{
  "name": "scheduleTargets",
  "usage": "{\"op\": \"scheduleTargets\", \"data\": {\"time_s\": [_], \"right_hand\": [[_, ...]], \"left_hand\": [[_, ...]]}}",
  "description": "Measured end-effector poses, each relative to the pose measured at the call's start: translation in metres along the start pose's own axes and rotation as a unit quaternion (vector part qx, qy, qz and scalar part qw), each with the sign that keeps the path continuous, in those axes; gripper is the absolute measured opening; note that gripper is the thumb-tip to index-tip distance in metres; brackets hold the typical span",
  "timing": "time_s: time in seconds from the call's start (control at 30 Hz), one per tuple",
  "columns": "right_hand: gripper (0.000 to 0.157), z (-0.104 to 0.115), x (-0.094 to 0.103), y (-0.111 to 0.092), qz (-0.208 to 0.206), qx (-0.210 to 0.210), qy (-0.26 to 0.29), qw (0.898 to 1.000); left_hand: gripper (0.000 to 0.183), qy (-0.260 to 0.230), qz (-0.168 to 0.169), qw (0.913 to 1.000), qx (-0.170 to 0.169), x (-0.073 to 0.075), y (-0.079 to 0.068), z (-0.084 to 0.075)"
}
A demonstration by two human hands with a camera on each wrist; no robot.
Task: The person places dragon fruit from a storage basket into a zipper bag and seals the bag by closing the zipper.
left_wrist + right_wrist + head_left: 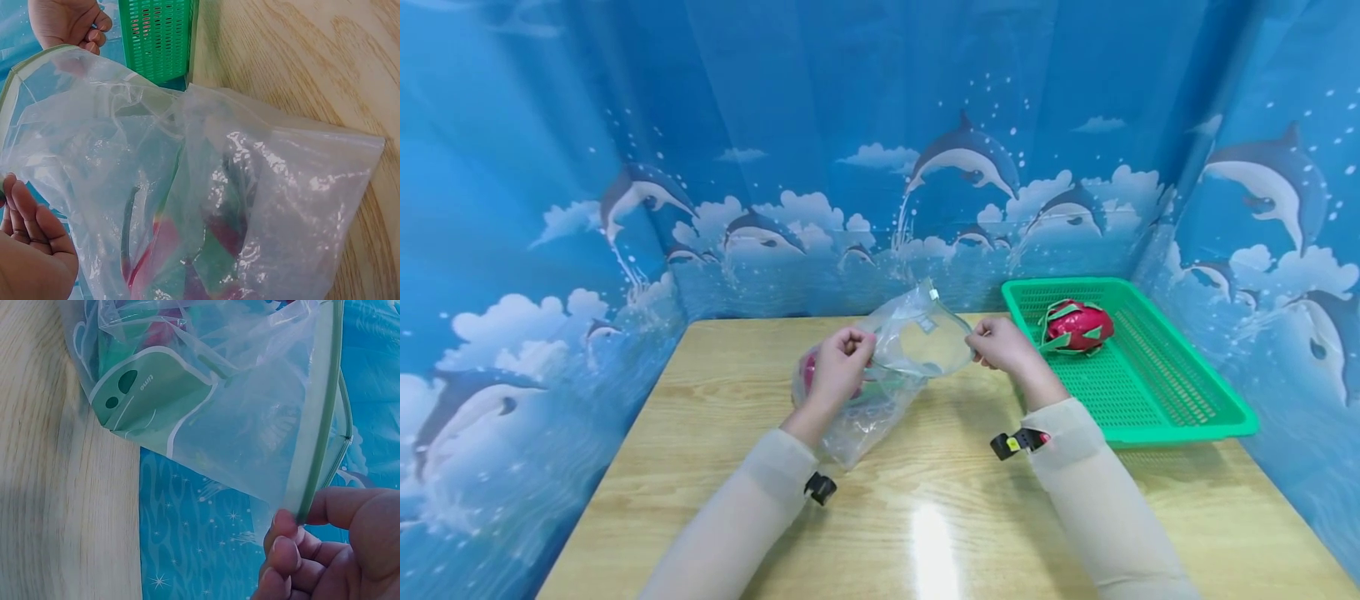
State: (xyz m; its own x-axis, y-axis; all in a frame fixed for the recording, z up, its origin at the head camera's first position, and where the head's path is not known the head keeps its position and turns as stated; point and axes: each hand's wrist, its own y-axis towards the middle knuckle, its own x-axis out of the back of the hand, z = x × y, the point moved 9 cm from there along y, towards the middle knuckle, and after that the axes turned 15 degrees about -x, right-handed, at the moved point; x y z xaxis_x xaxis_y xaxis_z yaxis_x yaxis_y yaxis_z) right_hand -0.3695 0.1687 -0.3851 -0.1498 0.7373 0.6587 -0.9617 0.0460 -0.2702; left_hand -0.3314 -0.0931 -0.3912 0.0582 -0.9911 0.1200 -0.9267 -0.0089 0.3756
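Observation:
A clear plastic zipper bag (868, 425) with a green strip along its mouth is held over the table, its mouth spread wide. My left hand (838, 365) pinches one side of the mouth. Opposite it, my right hand (1006, 343) grips the green strip (322, 434) between thumb and fingers. Inside the bag lies a pink and green dragon fruit (219, 247), seen blurred through the plastic and partly hidden by my left hand in the head view. The right wrist view shows a green printed patch (156, 387) on the bag.
To the right stands a green perforated basket (1120, 396), with another red dragon fruit (1078, 325) in it. The wooden table (692, 467) meets a blue dolphin-print curtain (820, 100) at the back and sides.

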Motion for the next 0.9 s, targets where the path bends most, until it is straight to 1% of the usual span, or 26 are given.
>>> {"op": "scheduleTargets", "data": {"time_s": [0.2,0.33,0.47,0.7,0.9], "right_hand": [[0.019,0.001,0.0022,-0.0023,0.006,0.004,0.0,1.0],[0.02,0.0,0.0036,-0.0031,0.003,0.008,-0.012,1.0],[0.02,-0.0033,0.0044,-0.0023,-0.001,0.012,-0.023,1.0],[0.017,-0.0072,0.007,-0.0007,-0.019,0.023,-0.053,0.998],[0.015,-0.0042,0.009,-0.0021,-0.041,0.036,-0.084,0.995]], "left_hand": [[0.019,0.004,0.003,1.0,-0.002,-0.0019,0.0008,0.0005],[0.019,0.008,0.004,1.0,0.002,-0.0031,0.0003,0.0016],[0.02,0.01,0.003,0.9999,-0.002,-0.0042,0.0004,0.002],[0.018,0.009,0.003,0.9999,-0.006,-0.0067,0.0013,0.0031],[0.016,0.001,0.0,0.9997,-0.026,-0.009,0.0034,0.0006]]}}
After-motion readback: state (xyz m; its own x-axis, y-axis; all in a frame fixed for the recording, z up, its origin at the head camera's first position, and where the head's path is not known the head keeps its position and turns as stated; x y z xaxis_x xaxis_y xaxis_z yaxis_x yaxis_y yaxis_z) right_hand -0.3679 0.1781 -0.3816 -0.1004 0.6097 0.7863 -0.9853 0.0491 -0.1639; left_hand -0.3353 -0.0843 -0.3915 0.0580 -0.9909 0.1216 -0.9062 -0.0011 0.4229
